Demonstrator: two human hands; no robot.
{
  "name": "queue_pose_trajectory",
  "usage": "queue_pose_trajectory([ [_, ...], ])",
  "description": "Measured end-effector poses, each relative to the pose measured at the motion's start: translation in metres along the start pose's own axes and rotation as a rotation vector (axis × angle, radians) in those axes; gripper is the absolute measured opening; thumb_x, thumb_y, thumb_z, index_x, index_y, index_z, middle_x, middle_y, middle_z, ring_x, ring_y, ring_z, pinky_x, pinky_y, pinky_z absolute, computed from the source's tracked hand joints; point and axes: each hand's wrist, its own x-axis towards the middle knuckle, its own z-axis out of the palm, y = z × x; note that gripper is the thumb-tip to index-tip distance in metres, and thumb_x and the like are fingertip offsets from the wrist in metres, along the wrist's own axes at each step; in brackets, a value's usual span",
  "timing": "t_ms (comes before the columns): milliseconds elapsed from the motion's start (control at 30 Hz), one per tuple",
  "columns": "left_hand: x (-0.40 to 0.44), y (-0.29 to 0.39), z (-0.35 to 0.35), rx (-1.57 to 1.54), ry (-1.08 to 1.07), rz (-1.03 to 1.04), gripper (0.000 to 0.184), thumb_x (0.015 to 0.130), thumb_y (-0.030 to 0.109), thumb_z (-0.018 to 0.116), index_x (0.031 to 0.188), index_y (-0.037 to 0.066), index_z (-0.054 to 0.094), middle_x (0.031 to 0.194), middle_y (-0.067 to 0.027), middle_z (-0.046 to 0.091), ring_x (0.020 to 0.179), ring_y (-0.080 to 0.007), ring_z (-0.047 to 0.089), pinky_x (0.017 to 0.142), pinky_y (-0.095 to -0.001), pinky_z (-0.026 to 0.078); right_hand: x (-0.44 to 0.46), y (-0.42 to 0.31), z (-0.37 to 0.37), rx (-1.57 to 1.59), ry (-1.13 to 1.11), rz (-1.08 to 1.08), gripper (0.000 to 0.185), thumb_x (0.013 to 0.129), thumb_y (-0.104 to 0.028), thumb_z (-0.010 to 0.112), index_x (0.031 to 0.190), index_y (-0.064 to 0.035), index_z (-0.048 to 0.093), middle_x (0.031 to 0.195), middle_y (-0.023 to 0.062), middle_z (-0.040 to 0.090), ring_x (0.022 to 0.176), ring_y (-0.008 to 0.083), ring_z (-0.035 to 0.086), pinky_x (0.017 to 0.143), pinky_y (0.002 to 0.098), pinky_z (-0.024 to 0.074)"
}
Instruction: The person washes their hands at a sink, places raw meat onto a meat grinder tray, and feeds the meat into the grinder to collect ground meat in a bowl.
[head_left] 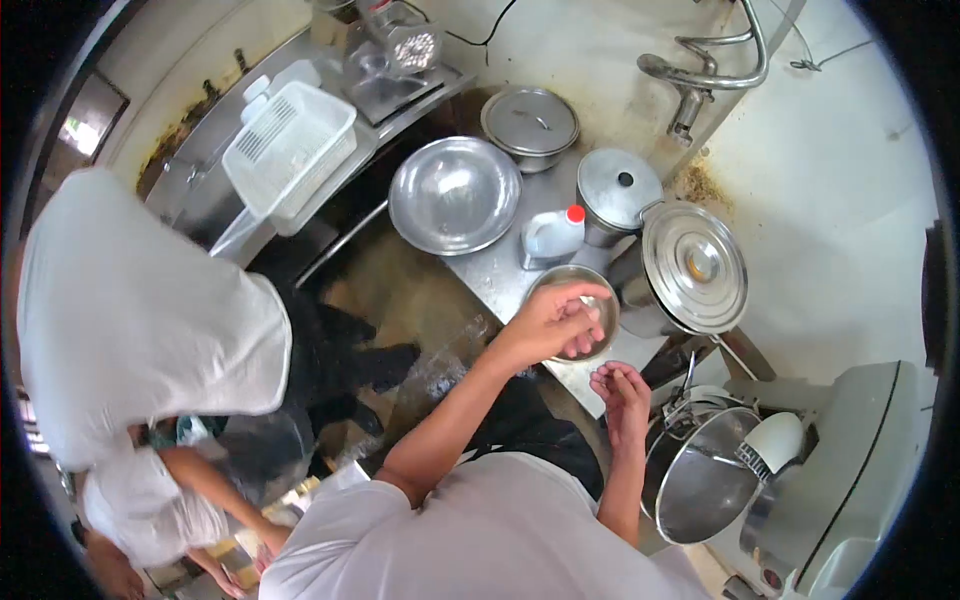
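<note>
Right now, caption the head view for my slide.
Left hand over a metal bowl, right hand by the steel table, lidded pots beyond.

White basket (290,150) (rectangular), bent wall pipe (712,80)

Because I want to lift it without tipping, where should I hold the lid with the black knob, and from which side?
Probably by the black knob, from straight above: it stands up near the middle of the lid and nothing covers it. The jug crowds one side.
</note>
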Motion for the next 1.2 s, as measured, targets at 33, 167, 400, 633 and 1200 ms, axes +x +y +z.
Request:
queue_pose_trajectory([
  [33,0.008,0.007,-0.018,0.008,0.025,0.017,0.034,0.094,0.012,0.055,0.127,0.002,0.055,0.084,-0.0075,0.067,0.066,-0.0097,0.061,0.057,-0.0231,0.048,0.016,0.0,0.016,0.01,-0.035,-0.01,0.019,0.096,-0.009,0.052,0.106,0.0042,0.059,0.096,0.0133,0.065,0.089,0.0235,0.065,0.084,0.0358,0.0546],
  [167,0.049,0.036,-0.092,0.07,0.132,0.062,0.033,0.094,0.011,0.055,0.125,0.002,0.057,0.085,-0.008,0.068,0.065,-0.0094,0.061,0.058,-0.0232,0.049,0.107,0.001,0.087,0.052,-0.139,-0.033,0.019,0.094,-0.011,0.055,0.106,0.0033,0.06,0.098,0.0126,0.065,0.089,0.0224,0.065,0.084,0.0354,0.0539],
  [400,0.098,0.107,-0.188,0.071,0.251,0.122,0.031,0.093,0.009,0.054,0.123,0.0,0.057,0.084,-0.0078,0.068,0.065,-0.0099,0.061,0.058,-0.0228,0.049,0.21,-0.051,0.249,0.073,-0.456,-0.146,0.019,0.094,-0.011,0.055,0.107,0.0018,0.062,0.1,0.0111,0.066,0.09,0.019,0.064,0.085,0.0343,0.0514],
  [633,0.124,0.139,-0.28,0.065,0.117,0.068,0.033,0.094,0.01,0.054,0.125,0.001,0.056,0.084,-0.0067,0.067,0.067,-0.0103,0.062,0.057,-0.0227,0.049,0.241,-0.032,0.303,0.098,-0.285,-0.107,0.018,0.093,-0.01,0.057,0.105,0.0032,0.061,0.097,0.0116,0.065,0.092,0.0206,0.065,0.085,0.0359,0.0522],
  [1200,0.075,0.46,-0.545,1.158,0.418,0.696,0.023,0.077,0.02,0.071,0.087,-0.001,0.071,0.075,-0.0085,0.068,0.068,-0.0154,0.062,0.066,-0.026,0.047,0.308,0.004,0.437,0.108,-0.018,-0.154,0.015,0.095,-0.01,0.055,0.104,0.001,0.06,0.096,0.0118,0.065,0.086,0.0218,0.065,0.083,0.0352,0.0541],
])
